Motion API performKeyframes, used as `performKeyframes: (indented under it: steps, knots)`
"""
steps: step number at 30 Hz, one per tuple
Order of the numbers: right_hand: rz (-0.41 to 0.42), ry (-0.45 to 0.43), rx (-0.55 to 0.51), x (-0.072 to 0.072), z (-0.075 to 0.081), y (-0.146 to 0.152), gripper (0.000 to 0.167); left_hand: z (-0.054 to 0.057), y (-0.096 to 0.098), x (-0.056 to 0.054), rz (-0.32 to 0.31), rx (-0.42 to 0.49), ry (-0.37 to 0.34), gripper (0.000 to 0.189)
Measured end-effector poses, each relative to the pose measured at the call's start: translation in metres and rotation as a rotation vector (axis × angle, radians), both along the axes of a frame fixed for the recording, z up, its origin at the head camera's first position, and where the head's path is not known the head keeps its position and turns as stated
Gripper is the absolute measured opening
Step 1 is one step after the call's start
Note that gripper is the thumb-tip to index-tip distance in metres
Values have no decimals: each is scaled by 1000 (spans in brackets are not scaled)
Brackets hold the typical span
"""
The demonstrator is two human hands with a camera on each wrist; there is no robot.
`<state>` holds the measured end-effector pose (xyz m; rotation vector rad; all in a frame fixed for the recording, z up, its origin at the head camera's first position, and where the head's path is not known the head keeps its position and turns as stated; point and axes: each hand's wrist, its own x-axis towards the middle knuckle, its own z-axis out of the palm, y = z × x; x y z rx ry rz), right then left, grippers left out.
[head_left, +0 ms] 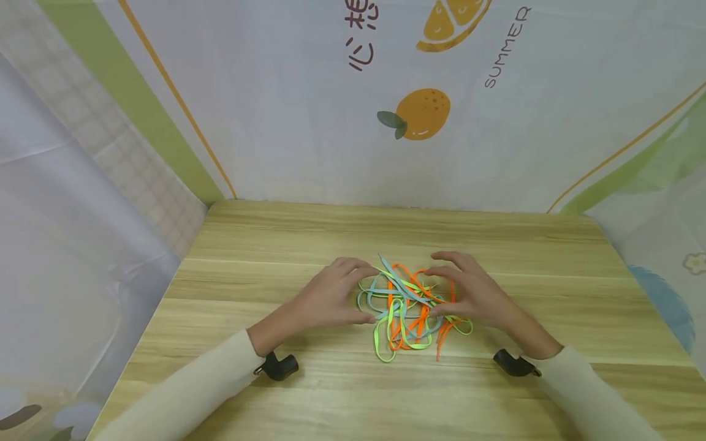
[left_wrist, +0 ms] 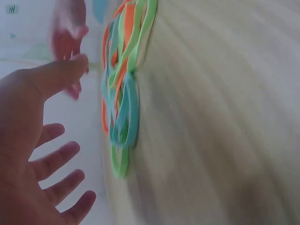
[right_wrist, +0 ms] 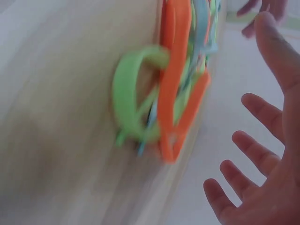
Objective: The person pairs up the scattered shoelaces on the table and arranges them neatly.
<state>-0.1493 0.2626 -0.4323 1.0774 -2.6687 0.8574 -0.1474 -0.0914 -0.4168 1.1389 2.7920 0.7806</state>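
A loose tangle of flat shoelaces lies on the wooden table in the head view: a light blue lace (head_left: 394, 278), an orange lace (head_left: 439, 348) and a yellow-green lace (head_left: 377, 343). On the left side of the heap, my left hand (head_left: 333, 297) hovers with spread, slightly bent fingers. My right hand (head_left: 477, 294) mirrors it on the right, thumb near the laces. Both wrist views show the palms holding nothing: the left hand (left_wrist: 33, 136) is beside a blue loop (left_wrist: 133, 112), the right hand (right_wrist: 269, 154) beside an orange strand (right_wrist: 174, 70).
The wooden table (head_left: 353, 398) carries the heap near its middle. Behind it hangs a white cloth (head_left: 309, 122) printed with fruit and lettering, and more cloth closes in the sides. A black fitting (head_left: 280, 367) sits at the left wrist, another (head_left: 514, 364) at the right.
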Motion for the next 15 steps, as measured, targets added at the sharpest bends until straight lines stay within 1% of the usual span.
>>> performKeyframes:
  steps: [6,11,15]
  knots:
    - [14,4,-3,1,-3,-28,53,-8,25,4,14,0,-30,65]
    - [5,-51,25,1,-3,-45,41,-18,37,6,43,-21,-3,52]
    - [1,-60,48,0,-6,-54,29,-22,42,8,60,-35,15,42]
